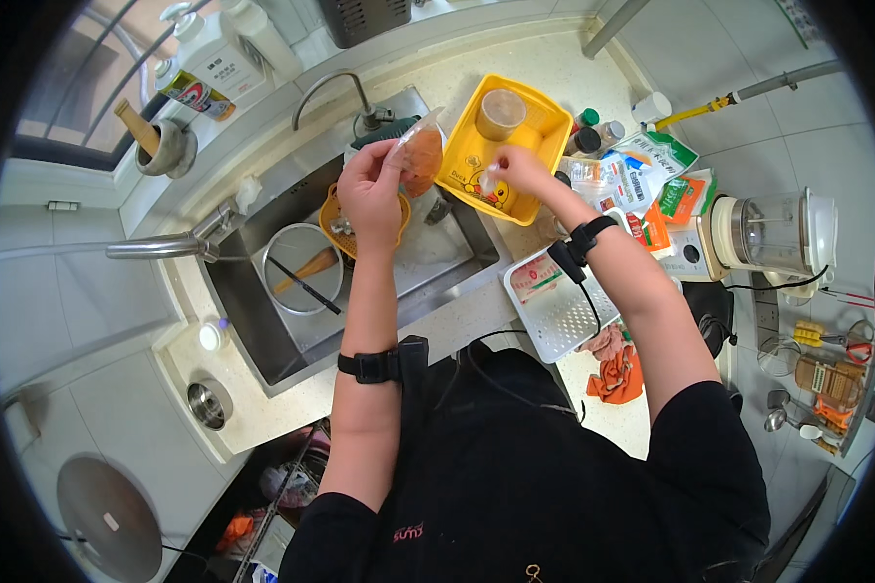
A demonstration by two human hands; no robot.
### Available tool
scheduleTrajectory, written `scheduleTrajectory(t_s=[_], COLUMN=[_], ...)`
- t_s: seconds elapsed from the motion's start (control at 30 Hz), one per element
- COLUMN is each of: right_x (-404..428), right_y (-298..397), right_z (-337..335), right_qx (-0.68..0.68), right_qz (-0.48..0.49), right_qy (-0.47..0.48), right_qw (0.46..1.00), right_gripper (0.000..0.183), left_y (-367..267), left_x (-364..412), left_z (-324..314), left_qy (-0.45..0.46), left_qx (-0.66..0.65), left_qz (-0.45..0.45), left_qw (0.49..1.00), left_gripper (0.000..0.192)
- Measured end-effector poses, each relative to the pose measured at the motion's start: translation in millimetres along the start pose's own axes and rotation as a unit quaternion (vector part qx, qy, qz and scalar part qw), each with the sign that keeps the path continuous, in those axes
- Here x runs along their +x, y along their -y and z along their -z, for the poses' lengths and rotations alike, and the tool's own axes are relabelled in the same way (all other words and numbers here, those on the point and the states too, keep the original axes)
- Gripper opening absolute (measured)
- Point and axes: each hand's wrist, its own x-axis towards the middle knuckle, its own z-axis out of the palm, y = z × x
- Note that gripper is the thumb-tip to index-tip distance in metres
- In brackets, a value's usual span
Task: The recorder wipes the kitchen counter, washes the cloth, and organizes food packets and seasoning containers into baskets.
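My left hand [370, 186] is raised over the sink and pinches a clear plastic bag [424, 154] with orange-red contents, probably a powder. Over the near part of a yellow plastic basket [541, 135] with a printed duck is my right hand [523, 172]. Its fingertips pinch a small whitish thing [490, 179], too small to identify. A round, clear-sided container [501, 115] stands inside the basket at its far end. Beneath my left hand, an orange strainer basket [329, 213] sits in the steel sink [437, 288], partly hidden by that hand and wrist.
A clear round bowl [289, 251] in the sink holds a wooden-handled tool [313, 268]. Spice jars [588, 138] and food packets [627, 182] crowd the counter by a blender [769, 229]. A white perforated tray [554, 321] lies nearer me. The faucet [164, 246] juts at left.
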Motion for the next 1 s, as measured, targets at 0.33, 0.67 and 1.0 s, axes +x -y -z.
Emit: scheduleTrajectory(t_s=[0.33, 0.67, 1.0], right_x=[-40.9, -101.3, -131.5], right_y=[98.4, 51.9, -62.9], right_z=[46.6, 77.3, 107.4], right_qx=[0.421, 0.242, 0.030], right_qz=[-0.042, -0.058, -0.184], right_qy=[0.023, -0.073, -0.300], right_qw=[0.906, 0.966, 0.936], right_gripper=[0.016, 0.026, 0.036], left_y=[-24.3, -21.0, -2.0], left_x=[7.8, -2.2, -14.9], left_z=[3.5, -0.5, -57.9], left_qy=[-0.065, 0.048, 0.190], left_qx=[-0.037, 0.005, 0.029], left_qz=[-0.040, 0.029, 0.081], left_qw=[0.996, 0.998, 0.978], left_gripper=[0.011, 0.010, 0.011])
